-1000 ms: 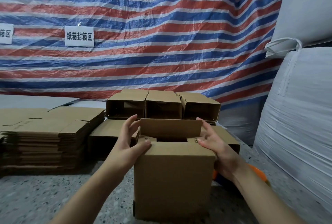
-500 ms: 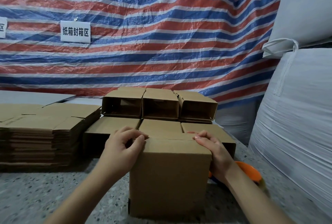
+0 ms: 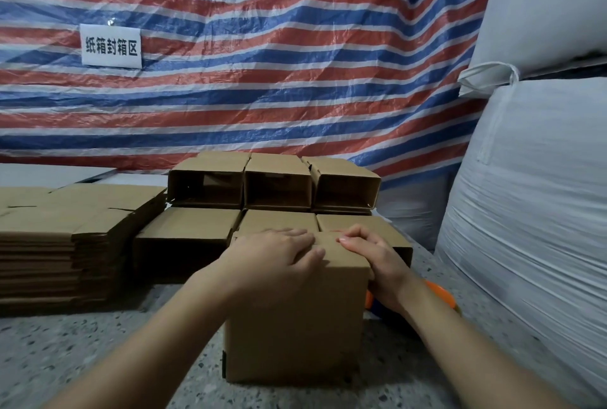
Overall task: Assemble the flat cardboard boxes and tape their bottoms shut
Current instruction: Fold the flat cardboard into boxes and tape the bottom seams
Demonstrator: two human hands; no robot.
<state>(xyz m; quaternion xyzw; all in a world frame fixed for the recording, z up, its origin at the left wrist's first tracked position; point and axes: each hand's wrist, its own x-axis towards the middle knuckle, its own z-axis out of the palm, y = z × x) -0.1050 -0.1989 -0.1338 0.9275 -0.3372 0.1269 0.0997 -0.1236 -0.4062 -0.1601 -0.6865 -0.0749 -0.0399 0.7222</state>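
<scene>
Hands lay together on the upturned end of the box: the left hand (image 3: 279, 252) pressed flat with straight fingers, the right hand (image 3: 371, 252) bent over the right edge, fingertips on the flaps. The box (image 3: 295, 326) stood upright directly under and between them on the table (image 3: 82, 359), its long axis vertical. The orange tape dispenser (image 3: 440, 293) lay just right of the right hand, so that hand looked better placed to fetch it. Finished boxes (image 3: 276, 188) stood beyond, flat cardboard (image 3: 49, 238) well left.
</scene>
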